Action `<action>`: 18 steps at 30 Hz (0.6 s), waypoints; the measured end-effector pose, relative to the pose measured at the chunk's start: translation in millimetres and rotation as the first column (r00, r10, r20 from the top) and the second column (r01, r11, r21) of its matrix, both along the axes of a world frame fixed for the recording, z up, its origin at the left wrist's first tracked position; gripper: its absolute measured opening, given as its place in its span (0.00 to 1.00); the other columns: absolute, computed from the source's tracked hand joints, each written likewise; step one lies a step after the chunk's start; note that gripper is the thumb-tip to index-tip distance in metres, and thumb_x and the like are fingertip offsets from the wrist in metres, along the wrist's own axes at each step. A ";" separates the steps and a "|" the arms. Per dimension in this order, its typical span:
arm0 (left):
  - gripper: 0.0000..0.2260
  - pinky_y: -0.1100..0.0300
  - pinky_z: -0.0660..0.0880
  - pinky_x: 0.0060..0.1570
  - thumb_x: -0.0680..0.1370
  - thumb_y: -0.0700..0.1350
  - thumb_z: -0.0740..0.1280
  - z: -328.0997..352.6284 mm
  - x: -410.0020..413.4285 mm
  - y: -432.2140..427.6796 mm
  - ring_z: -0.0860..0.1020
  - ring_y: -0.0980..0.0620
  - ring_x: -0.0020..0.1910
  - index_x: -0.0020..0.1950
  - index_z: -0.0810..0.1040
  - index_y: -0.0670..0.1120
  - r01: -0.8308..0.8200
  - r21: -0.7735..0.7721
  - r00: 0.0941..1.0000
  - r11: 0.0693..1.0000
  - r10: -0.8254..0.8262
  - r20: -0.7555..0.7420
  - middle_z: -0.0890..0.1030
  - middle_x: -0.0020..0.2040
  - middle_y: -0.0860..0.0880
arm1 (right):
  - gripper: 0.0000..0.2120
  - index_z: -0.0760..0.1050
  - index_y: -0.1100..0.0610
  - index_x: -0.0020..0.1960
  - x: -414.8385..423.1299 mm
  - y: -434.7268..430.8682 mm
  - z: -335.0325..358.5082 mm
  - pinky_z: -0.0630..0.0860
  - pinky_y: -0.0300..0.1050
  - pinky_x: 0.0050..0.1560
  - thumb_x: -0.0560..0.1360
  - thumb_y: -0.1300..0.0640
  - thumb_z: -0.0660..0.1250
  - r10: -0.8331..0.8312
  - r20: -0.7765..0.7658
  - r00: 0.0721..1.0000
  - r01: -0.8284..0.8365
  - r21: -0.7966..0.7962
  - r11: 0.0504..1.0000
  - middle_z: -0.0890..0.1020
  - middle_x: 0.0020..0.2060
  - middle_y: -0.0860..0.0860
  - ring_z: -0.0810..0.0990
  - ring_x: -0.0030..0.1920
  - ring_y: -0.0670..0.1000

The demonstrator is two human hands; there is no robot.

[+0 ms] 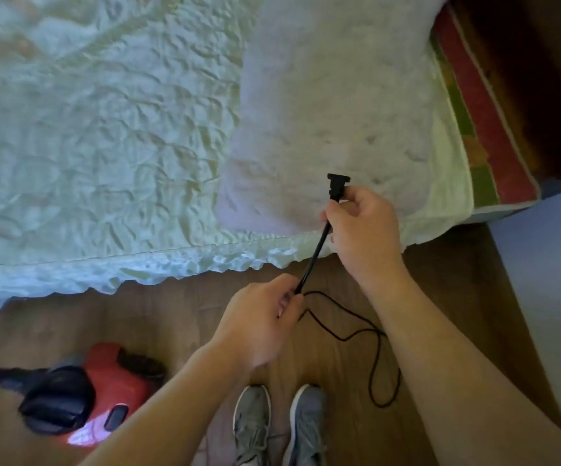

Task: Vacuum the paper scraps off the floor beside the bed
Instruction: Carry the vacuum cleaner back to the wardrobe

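The wooden floor (171,314) carries a red vacuum cleaner (111,391) and a loop of black cord (377,358). On the pale bed (87,146) lies a white pillow (332,112).

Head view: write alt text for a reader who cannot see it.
A person's right-hand grip holds a black power plug while the left-hand grip pinches its thin black cord, which loops down over the brown wood floor. Ahead lies a bed with a pale green quilted cover and white pillow; a red-and-black vacuum cleaner sits on the floor at the left.
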State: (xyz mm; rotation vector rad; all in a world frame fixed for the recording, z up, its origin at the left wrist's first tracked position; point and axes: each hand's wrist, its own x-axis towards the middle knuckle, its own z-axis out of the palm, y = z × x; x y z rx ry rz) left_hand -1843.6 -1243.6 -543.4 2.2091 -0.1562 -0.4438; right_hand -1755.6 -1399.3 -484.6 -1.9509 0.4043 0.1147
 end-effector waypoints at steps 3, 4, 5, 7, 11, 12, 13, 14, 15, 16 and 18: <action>0.06 0.61 0.67 0.33 0.79 0.56 0.59 -3.8 -14.5 30.5 0.75 0.60 0.32 0.45 0.74 0.59 -0.097 0.006 0.995 0.995 0.097 -0.023 0.77 0.34 0.66 | 0.08 0.79 0.51 0.55 2.3 38.4 -8.3 0.81 0.57 0.48 0.78 0.57 0.65 0.114 -0.035 0.993 -0.114 0.003 0.994 0.84 0.42 0.54 0.82 0.43 0.53; 0.06 0.61 0.67 0.33 0.80 0.54 0.60 -5.9 -19.9 40.0 0.75 0.60 0.32 0.45 0.73 0.59 -0.130 0.015 0.991 0.991 0.131 -0.021 0.77 0.34 0.66 | 0.08 0.78 0.50 0.55 2.6 50.6 -11.5 0.81 0.57 0.48 0.77 0.58 0.65 0.153 -0.042 0.987 -0.153 0.007 0.988 0.84 0.42 0.54 0.82 0.43 0.54; 0.06 0.61 0.68 0.32 0.81 0.53 0.61 -8.3 -25.1 49.2 0.76 0.60 0.33 0.44 0.73 0.59 -0.166 0.028 0.986 0.986 0.167 -0.018 0.78 0.33 0.65 | 0.08 0.78 0.49 0.53 3.0 63.0 -14.2 0.81 0.56 0.47 0.77 0.59 0.65 0.195 -0.047 0.980 -0.195 0.008 0.981 0.84 0.42 0.54 0.82 0.43 0.53; 0.07 0.63 0.68 0.33 0.82 0.50 0.63 -12.4 -36.6 66.5 0.77 0.61 0.34 0.45 0.73 0.60 -0.234 0.053 0.972 0.971 0.235 -0.022 0.77 0.31 0.62 | 0.09 0.77 0.46 0.50 1.4 87.1 -19.6 0.81 0.53 0.46 0.77 0.59 0.66 0.267 -0.051 0.962 -0.267 0.007 0.964 0.85 0.40 0.49 0.83 0.41 0.49; 0.06 0.62 0.69 0.34 0.82 0.48 0.65 -14.2 -61.4 96.9 0.77 0.61 0.35 0.47 0.76 0.57 -0.367 0.042 0.929 0.929 0.368 -0.036 0.78 0.33 0.60 | 0.08 0.77 0.46 0.49 -8.1 135.0 -25.5 0.82 0.52 0.43 0.76 0.59 0.66 0.395 -0.045 0.918 -0.395 0.014 0.919 0.84 0.39 0.48 0.83 0.40 0.49; 0.05 0.61 0.70 0.35 0.82 0.48 0.65 -14.3 -68.6 104.6 0.77 0.60 0.35 0.48 0.77 0.55 -0.407 0.034 0.912 0.913 0.409 -0.043 0.78 0.34 0.59 | 0.07 0.78 0.48 0.50 -10.7 147.9 -27.0 0.82 0.53 0.43 0.76 0.59 0.67 0.430 -0.044 0.902 -0.430 0.011 0.903 0.84 0.39 0.48 0.83 0.39 0.49; 0.05 0.62 0.70 0.36 0.82 0.48 0.65 -14.3 -75.8 112.7 0.77 0.60 0.36 0.48 0.78 0.55 -0.445 0.034 0.893 0.895 0.447 -0.048 0.78 0.34 0.59 | 0.06 0.78 0.50 0.51 -13.2 161.4 -28.3 0.82 0.53 0.44 0.76 0.59 0.67 0.463 -0.044 0.885 -0.463 0.007 0.886 0.84 0.39 0.48 0.83 0.39 0.49; 0.05 0.64 0.69 0.36 0.82 0.47 0.65 -14.7 -83.1 120.6 0.76 0.60 0.36 0.48 0.77 0.56 -0.479 0.040 0.876 0.877 0.480 -0.051 0.78 0.35 0.59 | 0.07 0.79 0.52 0.52 -15.7 175.1 -30.2 0.82 0.52 0.44 0.76 0.59 0.67 0.493 -0.047 0.869 -0.493 0.006 0.870 0.83 0.39 0.47 0.83 0.38 0.48; 0.05 0.66 0.68 0.36 0.82 0.48 0.65 -15.7 -90.6 128.6 0.76 0.61 0.37 0.49 0.77 0.57 -0.509 0.052 0.858 0.859 0.511 -0.052 0.78 0.35 0.60 | 0.07 0.79 0.52 0.53 -18.9 189.0 -32.4 0.82 0.52 0.44 0.75 0.58 0.67 0.521 -0.052 0.852 -0.521 0.006 0.853 0.83 0.39 0.46 0.83 0.38 0.48; 0.05 0.68 0.67 0.36 0.82 0.48 0.65 -17.3 -98.4 136.8 0.76 0.62 0.37 0.49 0.78 0.56 -0.539 0.066 0.839 0.840 0.542 -0.051 0.78 0.35 0.61 | 0.08 0.79 0.52 0.54 -23.3 203.7 -34.6 0.82 0.52 0.44 0.75 0.58 0.67 0.547 -0.056 0.835 -0.547 0.008 0.837 0.83 0.39 0.46 0.82 0.37 0.46; 0.04 0.69 0.67 0.36 0.82 0.48 0.65 -21.4 -116.4 154.5 0.76 0.63 0.38 0.52 0.80 0.54 -0.602 0.083 0.793 0.794 0.607 -0.048 0.77 0.36 0.61 | 0.09 0.78 0.49 0.54 -35.8 234.4 -39.0 0.82 0.52 0.43 0.75 0.58 0.68 0.605 -0.056 0.795 -0.605 0.011 0.796 0.83 0.39 0.45 0.82 0.36 0.45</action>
